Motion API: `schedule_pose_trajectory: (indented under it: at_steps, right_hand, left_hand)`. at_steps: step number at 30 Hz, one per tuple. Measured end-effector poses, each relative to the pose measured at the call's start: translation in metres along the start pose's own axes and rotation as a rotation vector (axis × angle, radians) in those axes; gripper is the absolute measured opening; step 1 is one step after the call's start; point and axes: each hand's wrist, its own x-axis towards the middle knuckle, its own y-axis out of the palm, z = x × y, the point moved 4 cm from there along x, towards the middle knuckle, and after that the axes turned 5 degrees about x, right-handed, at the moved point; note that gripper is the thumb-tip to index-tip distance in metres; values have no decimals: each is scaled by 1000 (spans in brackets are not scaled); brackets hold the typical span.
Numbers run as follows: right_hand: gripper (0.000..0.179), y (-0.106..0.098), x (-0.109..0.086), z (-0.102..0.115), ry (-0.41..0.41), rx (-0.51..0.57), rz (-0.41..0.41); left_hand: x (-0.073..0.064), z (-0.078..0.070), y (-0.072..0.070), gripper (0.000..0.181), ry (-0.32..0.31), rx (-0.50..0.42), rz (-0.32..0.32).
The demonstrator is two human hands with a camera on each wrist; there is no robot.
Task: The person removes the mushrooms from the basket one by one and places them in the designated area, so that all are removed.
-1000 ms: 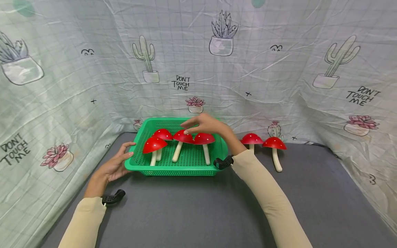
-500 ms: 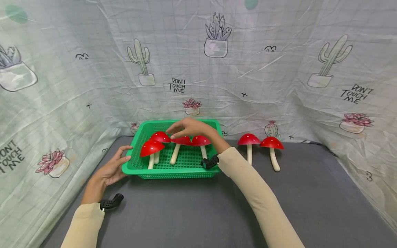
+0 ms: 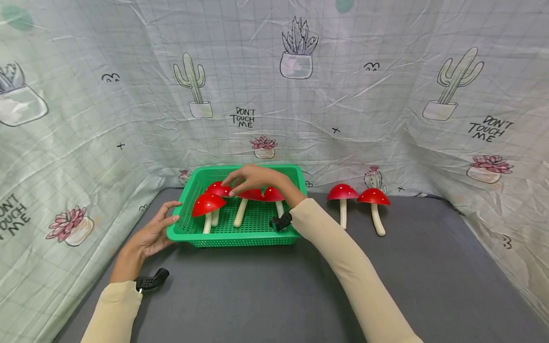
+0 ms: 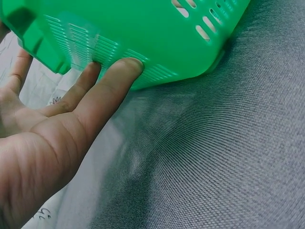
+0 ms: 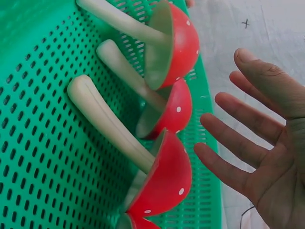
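Observation:
A green plastic basket (image 3: 240, 236) holds several toy mushrooms with white-dotted red caps and cream stems. My left hand (image 3: 155, 232) is at the basket's left end; in the left wrist view its extended fingertips (image 4: 128, 66) rest against the slotted outer wall. Over the basket hovers my right hand (image 3: 255, 176), holding nothing and partly covering the caps. Its spread fingers (image 5: 238, 143) face the red caps in the right wrist view, apart from them. Nearest the left hand lies the front-left mushroom (image 3: 208, 205), overlapping another mushroom (image 3: 218, 189) behind it.
Two more mushrooms lie right of the basket, one with a straight stem (image 3: 342, 192) and one with a curved stem (image 3: 374, 196). A grey cloth (image 3: 257, 295) covers the table. A printed curtain (image 3: 351, 109) encloses the back and sides.
My right hand has moved left over the basket, from the middle mushroom toward the left ones. The left hand stays at the basket's end. The head view has shifted slightly.

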Motion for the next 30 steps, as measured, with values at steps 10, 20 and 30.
schedule_pose_trajectory:
  at_steps: [10,20,30]
  right_hand:
    - [51,8,26,-10,20,-18,15]
    - [57,19,53,-4,44,-133,80]
    - [70,34,67,0,114,-8,170]
  left_hand:
    - [0,1,-1,37,-4,4,1]
    - [0,2,-1,37,6,-7,6]
    - [0,0,-1,37,3,-14,26]
